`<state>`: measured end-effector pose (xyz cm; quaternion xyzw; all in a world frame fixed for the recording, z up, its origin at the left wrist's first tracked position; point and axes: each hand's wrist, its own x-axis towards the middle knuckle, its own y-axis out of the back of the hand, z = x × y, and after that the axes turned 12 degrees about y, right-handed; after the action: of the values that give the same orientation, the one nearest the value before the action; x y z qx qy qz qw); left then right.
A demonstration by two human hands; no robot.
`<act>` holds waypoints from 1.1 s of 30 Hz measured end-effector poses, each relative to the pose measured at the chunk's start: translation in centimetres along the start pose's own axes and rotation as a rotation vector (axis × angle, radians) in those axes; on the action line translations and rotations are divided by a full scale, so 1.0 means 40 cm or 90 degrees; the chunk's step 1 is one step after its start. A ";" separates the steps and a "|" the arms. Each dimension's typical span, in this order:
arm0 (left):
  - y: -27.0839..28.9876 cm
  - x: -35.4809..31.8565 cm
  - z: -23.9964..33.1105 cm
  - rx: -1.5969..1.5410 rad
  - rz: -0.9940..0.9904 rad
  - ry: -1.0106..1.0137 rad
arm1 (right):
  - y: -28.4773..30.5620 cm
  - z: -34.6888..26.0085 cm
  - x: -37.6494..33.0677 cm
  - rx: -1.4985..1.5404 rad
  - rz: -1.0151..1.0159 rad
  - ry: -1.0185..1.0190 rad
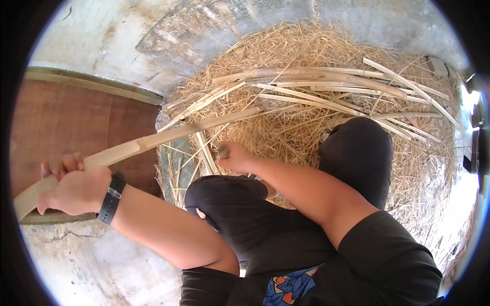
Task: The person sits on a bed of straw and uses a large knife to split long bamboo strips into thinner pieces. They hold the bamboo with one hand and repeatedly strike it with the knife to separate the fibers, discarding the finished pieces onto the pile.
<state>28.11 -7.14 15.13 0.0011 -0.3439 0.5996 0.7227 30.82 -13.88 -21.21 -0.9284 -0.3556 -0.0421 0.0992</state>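
1. The strip [176, 133] slanted from far left to over the straw [288, 48].
2. The left hand [71, 186] was wrapped round its near end.
3. The right hand [236, 157] was curled about a dark thing [223, 151] — too blurred to name — near the strip.
4. The step seemed to be steadying the strip; the next move called for a firm left hold.
5. Beyond, other strips [306, 75] lay on the straw.
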 end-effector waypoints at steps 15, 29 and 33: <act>-0.026 -0.014 0.003 0.009 -0.016 -0.004 | 0.024 0.038 -0.016 -0.052 0.067 -0.026; 0.161 -0.008 0.021 -0.099 -0.243 -0.030 | 0.127 0.051 0.058 0.538 0.318 -0.224; 0.162 -0.076 0.042 -0.061 -0.203 -0.064 | 0.103 0.043 0.069 0.527 0.336 -0.253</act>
<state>21.54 -8.63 12.23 0.0512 -0.4030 0.4596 0.7898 35.64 -14.71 -23.13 -0.8596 -0.1083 0.3053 0.3951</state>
